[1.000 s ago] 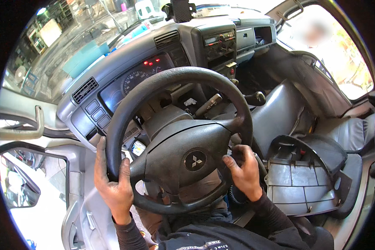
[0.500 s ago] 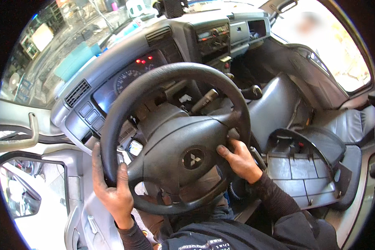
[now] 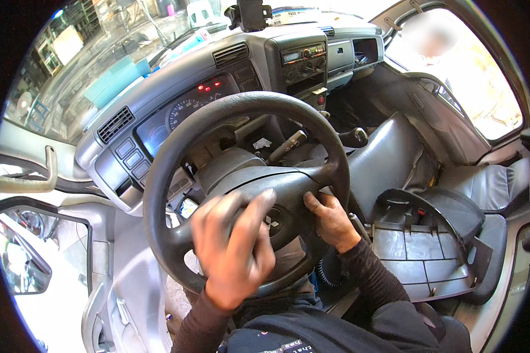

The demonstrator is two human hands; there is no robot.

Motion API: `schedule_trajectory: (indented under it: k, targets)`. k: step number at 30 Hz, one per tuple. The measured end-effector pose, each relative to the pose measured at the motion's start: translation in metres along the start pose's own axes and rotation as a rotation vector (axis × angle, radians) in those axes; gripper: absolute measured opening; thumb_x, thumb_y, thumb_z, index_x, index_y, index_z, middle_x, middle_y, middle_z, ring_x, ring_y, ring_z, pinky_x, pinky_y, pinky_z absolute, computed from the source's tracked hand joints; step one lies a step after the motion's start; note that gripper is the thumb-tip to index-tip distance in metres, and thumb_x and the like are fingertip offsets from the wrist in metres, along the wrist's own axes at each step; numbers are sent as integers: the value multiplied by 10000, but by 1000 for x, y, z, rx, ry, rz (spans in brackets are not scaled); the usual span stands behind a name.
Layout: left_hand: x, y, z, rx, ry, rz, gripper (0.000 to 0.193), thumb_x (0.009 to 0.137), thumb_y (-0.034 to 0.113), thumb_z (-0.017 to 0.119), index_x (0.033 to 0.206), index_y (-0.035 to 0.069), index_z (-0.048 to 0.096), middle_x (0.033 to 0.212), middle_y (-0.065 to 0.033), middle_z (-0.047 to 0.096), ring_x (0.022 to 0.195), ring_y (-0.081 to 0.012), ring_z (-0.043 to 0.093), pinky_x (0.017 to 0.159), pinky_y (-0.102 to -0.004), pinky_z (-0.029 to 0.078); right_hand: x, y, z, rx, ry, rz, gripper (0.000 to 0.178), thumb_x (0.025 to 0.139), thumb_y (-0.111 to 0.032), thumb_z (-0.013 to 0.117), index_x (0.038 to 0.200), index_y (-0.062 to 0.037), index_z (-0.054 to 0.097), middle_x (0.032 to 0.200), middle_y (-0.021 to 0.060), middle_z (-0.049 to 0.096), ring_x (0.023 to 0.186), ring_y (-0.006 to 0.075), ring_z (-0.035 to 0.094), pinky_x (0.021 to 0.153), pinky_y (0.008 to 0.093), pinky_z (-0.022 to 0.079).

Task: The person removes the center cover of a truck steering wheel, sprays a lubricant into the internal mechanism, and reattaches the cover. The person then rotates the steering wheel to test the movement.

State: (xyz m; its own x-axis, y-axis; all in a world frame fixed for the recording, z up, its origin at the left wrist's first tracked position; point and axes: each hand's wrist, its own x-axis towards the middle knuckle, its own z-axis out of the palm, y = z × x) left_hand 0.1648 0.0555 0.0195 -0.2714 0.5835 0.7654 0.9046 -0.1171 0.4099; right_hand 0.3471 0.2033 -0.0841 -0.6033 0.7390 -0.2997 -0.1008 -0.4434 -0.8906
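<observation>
A black steering wheel (image 3: 288,185) fills the middle of the head view, fixed on its column. My right hand (image 3: 334,223) grips it at the right spoke, the thumb lying on the centre pad and the other fingers hidden behind. My left hand (image 3: 232,250) is off the rim and hovers over the lower left of the centre pad, partly covering it. Motion blurs it; its bent fingers are apart and nothing shows in them. Behind the wheel, the instrument cluster (image 3: 185,112) has several red lights lit.
A dark plastic trim panel (image 3: 421,256) lies on the seat (image 3: 388,159) to my right. A gear lever (image 3: 354,138) rises beside the wheel. Left of me is a door opening with a grab handle (image 3: 52,167). A person (image 3: 433,38) stands outside the right window.
My left hand has let go of the rim's left side and moved right, over the centre pad. My right hand keeps its place on the wheel. The view has shifted slightly.
</observation>
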Motion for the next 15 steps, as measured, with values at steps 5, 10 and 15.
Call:
schedule_trajectory:
  k: [5,10,15]
  targets:
    - [-5,-22,42,-51,66,-46,409,756,-77,706,1128,82,760,1060,-128,659,977,-330,608,894,-435,497,5,8,-5,-62,38,-55,532,1033,-304,721,1412,37,566,1352,117,652,1215,220,603,1087,375,474]
    - [-12,-13,33,-44,-14,-140,413,731,-86,708,1099,91,765,1054,-117,658,949,-314,604,867,-424,494,8,9,-5,-33,31,-77,549,1027,-293,731,1431,36,555,1350,124,660,1238,229,593,1114,373,451]
    - [-7,-16,52,-3,17,-74,366,743,-75,685,1066,81,756,1043,-116,660,940,-307,602,840,-412,485,3,-1,0,-100,45,-41,527,1046,-311,701,1401,58,574,1322,119,671,1217,210,600,1095,357,458]
